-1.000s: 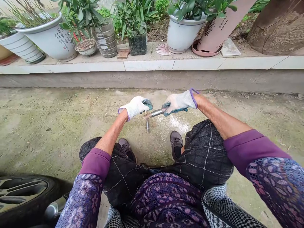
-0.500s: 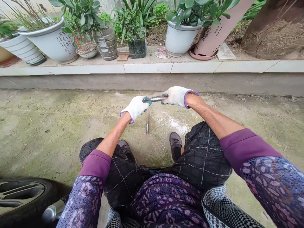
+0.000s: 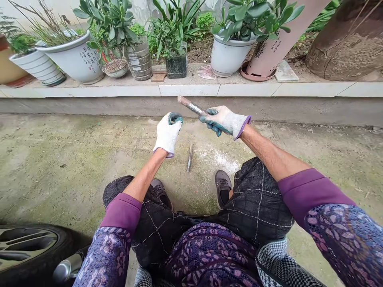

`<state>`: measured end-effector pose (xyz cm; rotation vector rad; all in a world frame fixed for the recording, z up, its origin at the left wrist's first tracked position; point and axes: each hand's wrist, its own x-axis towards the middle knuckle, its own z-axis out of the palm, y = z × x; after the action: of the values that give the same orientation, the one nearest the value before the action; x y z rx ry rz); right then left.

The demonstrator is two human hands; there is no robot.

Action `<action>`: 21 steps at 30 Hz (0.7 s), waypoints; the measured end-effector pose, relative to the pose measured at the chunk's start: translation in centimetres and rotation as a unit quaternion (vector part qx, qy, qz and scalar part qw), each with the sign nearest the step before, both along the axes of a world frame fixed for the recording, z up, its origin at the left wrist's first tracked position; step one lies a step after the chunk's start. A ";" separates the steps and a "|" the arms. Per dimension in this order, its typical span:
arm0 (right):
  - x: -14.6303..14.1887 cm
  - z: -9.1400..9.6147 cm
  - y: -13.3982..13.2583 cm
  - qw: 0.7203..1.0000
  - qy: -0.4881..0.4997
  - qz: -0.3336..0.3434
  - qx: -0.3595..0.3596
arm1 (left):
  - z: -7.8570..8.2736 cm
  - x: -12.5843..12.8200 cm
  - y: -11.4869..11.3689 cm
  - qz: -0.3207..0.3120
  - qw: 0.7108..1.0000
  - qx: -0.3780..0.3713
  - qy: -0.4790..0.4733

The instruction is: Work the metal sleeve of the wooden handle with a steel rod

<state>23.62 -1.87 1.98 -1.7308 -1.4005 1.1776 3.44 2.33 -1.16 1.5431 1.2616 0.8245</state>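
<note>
In my right hand [image 3: 226,121], gloved in white with green-coated fingers, is a short brown stick wound with silvery wire [image 3: 193,107]. One end sticks out up and to the left; the other end is hidden in my fist. My left hand [image 3: 169,131], in a matching glove, is a little way left of the stick and not touching it. Its fingers curl to a pinch, and what is in them, if anything, is too small to make out. A second short stick with a silvery part [image 3: 190,158] lies on the concrete below, between my hands and feet.
Potted plants line a tiled ledge [image 3: 188,90] ahead, among them a white pot [image 3: 229,57] and a pink planter [image 3: 266,52]. White powder [image 3: 221,157] dusts the concrete near my right shoe [image 3: 223,183]. A car wheel [image 3: 30,247] stands at the lower left.
My left hand has come off the wire-wound stick and moved slightly left, turning upward. My right hand still grips the stick, which now tilts with its free end raised.
</note>
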 end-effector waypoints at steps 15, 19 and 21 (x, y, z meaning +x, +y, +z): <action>-0.7 -0.4 0.8 0.993 -0.036 -0.004 0.110 | 3.8 0.4 -1.8 -0.103 0.960 -0.223 -0.138; -1.5 -1.3 1.9 0.992 -0.058 0.044 0.104 | 4.8 -0.1 -2.6 -0.222 0.935 -0.247 -0.128; -2.7 -1.4 2.1 0.994 -0.034 0.080 0.062 | 4.9 -0.5 -2.6 -0.253 0.928 -0.241 -0.131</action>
<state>20.96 0.19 0.60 -1.6105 -1.6439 1.0985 2.98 -0.27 3.72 1.2215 0.7401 0.3321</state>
